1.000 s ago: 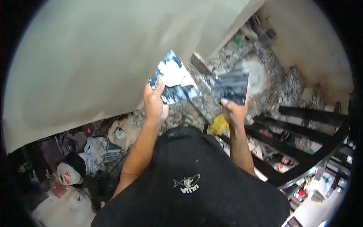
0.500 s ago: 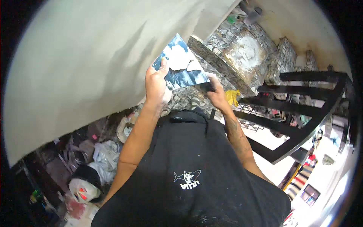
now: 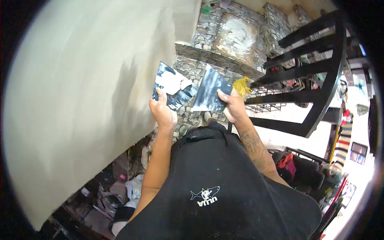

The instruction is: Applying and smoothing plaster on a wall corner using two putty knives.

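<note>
My left hand (image 3: 163,113) is closed on a dark flat putty board (image 3: 179,100), thumb on top. A thick lump of white putty (image 3: 169,83) lies on that board, and white smears streak its surface. In my right hand (image 3: 235,106) is a second dark flat plate, a putty spreader (image 3: 211,93), filmed with white; my thumb presses its face. The two plates are held side by side with a narrow gap between them. White residue marks my fingers.
A pale plastered wall (image 3: 88,88) rises close on my left. Ahead is a stone-patterned ledge (image 3: 216,55) with a white powdery patch (image 3: 239,37). Black slatted stairs (image 3: 298,70) stand right, near a yellow plastic bag (image 3: 241,85). Bags and clutter (image 3: 108,200) lie lower left.
My right hand has come up into plain sight with the spreader, which was mostly hidden. The left board has moved down and left. The view has shifted, showing more room at right.
</note>
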Demonstrator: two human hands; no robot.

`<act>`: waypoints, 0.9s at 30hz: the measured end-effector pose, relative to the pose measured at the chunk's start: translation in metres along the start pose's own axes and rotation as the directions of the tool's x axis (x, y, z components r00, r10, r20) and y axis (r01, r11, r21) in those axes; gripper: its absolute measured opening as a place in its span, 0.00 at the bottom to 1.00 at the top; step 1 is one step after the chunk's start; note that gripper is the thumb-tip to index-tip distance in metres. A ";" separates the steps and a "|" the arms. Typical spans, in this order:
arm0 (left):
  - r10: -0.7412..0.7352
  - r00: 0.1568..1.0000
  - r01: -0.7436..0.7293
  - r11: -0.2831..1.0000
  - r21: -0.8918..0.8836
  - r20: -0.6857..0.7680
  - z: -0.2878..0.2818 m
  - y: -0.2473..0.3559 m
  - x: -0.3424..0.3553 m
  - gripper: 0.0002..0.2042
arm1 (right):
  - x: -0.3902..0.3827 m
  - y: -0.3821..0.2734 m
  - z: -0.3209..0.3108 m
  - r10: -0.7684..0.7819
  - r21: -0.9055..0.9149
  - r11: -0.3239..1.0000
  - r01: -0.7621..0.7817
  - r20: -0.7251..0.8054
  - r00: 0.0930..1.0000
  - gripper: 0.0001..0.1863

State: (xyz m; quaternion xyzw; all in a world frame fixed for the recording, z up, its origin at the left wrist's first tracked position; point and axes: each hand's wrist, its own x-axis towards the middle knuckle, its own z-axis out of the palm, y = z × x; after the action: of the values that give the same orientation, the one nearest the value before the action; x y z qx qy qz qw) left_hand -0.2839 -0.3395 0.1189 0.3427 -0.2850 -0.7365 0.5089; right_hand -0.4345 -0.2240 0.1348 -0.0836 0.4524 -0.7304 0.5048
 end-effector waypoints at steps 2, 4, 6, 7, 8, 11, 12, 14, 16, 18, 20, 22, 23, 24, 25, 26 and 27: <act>0.177 0.984 -0.175 0.982 0.070 -0.033 0.000 -0.003 -0.004 0.10 | 0.004 0.011 -0.004 0.009 0.065 0.998 -0.005 -0.067 0.998 0.13; 0.189 0.982 -0.190 0.978 0.090 0.019 0.005 -0.006 -0.010 0.09 | 0.006 0.020 -0.009 -0.022 0.061 0.998 0.027 -0.087 0.996 0.11; 0.297 0.955 -0.289 0.923 0.253 0.007 0.013 -0.010 -0.017 0.10 | 0.005 0.026 -0.009 -0.013 0.057 0.998 0.024 -0.179 0.984 0.11; 0.176 0.984 -0.172 0.939 0.297 0.014 0.009 -0.009 -0.023 0.12 | 0.003 0.028 -0.009 0.021 0.098 0.995 -0.002 -0.193 0.981 0.11; 0.164 0.986 -0.167 0.938 0.303 0.035 0.009 -0.011 -0.028 0.12 | 0.001 0.029 -0.011 0.055 0.140 0.990 -0.026 -0.204 0.977 0.11; 0.080 0.929 -0.206 0.922 0.327 0.361 0.001 -0.019 -0.030 0.18 | 0.014 0.050 -0.028 0.060 0.172 0.985 -0.026 -0.199 0.978 0.11; 0.066 0.922 -0.204 0.920 0.334 0.382 -0.003 -0.021 -0.027 0.18 | 0.016 0.053 -0.031 0.061 0.161 0.986 -0.029 -0.199 0.978 0.11; 0.119 0.778 -0.487 0.734 0.473 0.617 -0.009 -0.023 -0.020 0.18 | 0.019 0.050 -0.030 0.106 0.159 0.984 -0.075 -0.202 0.974 0.11; 0.037 0.747 -0.519 0.656 0.548 0.663 -0.010 -0.020 -0.017 0.20 | 0.017 0.044 -0.024 0.100 0.159 0.985 -0.071 -0.185 0.978 0.10; 0.015 0.614 -0.710 0.448 0.544 0.789 0.000 -0.012 -0.021 0.20 | 0.013 0.035 -0.015 0.099 0.195 0.979 -0.053 -0.230 0.968 0.09; -0.081 0.548 -0.737 0.425 0.526 0.833 0.000 -0.006 -0.020 0.23 | 0.015 0.030 -0.014 0.044 0.083 0.996 -0.026 -0.213 0.976 0.08; -0.165 0.504 -0.783 0.327 0.529 0.848 -0.001 -0.002 -0.019 0.26 | 0.018 0.027 -0.016 0.036 0.010 0.999 -0.035 -0.214 0.976 0.08; -0.192 0.468 -0.806 0.307 0.506 0.863 -0.002 0.000 -0.018 0.29 | 0.019 0.026 -0.015 0.072 0.035 0.997 -0.066 -0.202 0.977 0.08; -0.201 0.460 -0.808 0.310 0.501 0.865 -0.002 0.002 -0.018 0.29 | 0.019 0.025 -0.015 0.108 0.058 0.993 -0.098 -0.188 0.976 0.08; -0.214 0.442 -0.826 0.282 0.488 0.871 0.000 0.005 -0.019 0.29 | 0.021 0.026 -0.016 0.123 0.099 0.989 -0.108 -0.156 0.980 0.07; -0.226 0.426 -0.843 0.254 0.475 0.876 0.002 0.007 -0.018 0.29 | 0.021 0.027 -0.018 0.121 0.100 0.989 -0.107 -0.155 0.980 0.07; -0.224 0.426 -0.843 0.253 0.475 0.876 0.000 0.006 -0.017 0.29 | 0.021 0.028 -0.020 0.109 0.074 0.992 -0.098 -0.170 0.979 0.07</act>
State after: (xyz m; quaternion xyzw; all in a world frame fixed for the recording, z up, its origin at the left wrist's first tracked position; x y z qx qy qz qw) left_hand -0.2761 -0.3256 0.1275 0.0809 -0.9190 -0.3444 0.1741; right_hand -0.4376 -0.2313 0.0955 0.0206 0.4743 -0.7219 0.5034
